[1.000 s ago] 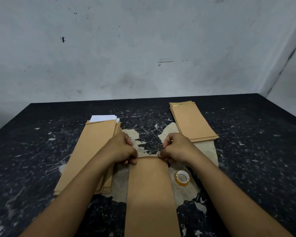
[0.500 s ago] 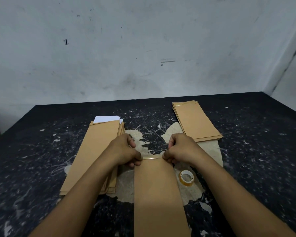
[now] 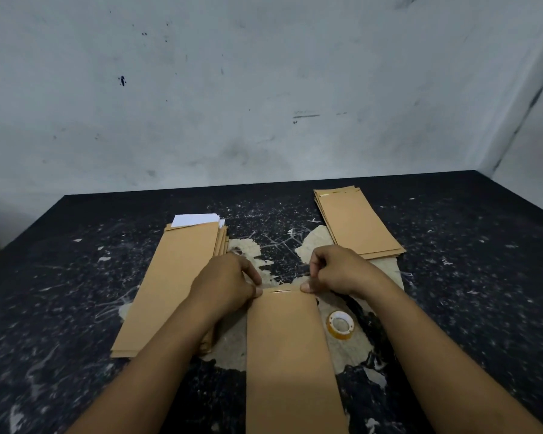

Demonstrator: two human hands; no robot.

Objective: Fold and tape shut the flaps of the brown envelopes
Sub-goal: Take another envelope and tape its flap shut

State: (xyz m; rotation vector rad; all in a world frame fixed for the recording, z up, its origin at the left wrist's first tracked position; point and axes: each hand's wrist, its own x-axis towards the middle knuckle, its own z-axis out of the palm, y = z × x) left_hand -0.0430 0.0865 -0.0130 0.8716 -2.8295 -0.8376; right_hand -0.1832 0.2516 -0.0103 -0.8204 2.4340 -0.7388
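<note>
Head view: a brown envelope (image 3: 290, 355) lies lengthwise on the dark desk (image 3: 76, 277). The left hand (image 3: 224, 285) and right hand (image 3: 339, 270) pinch its far corners, where a glossy strip, probably tape (image 3: 279, 290), crosses the folded flap. A tape roll (image 3: 340, 324) sits just right.

A long brown envelope (image 3: 290, 355) lies flat, lengthwise, just left of the tape roll (image 3: 340, 325) (clear tape, lying on its side). A glossy tape strip (image 3: 281, 291) crosses its folded far end.
</note>
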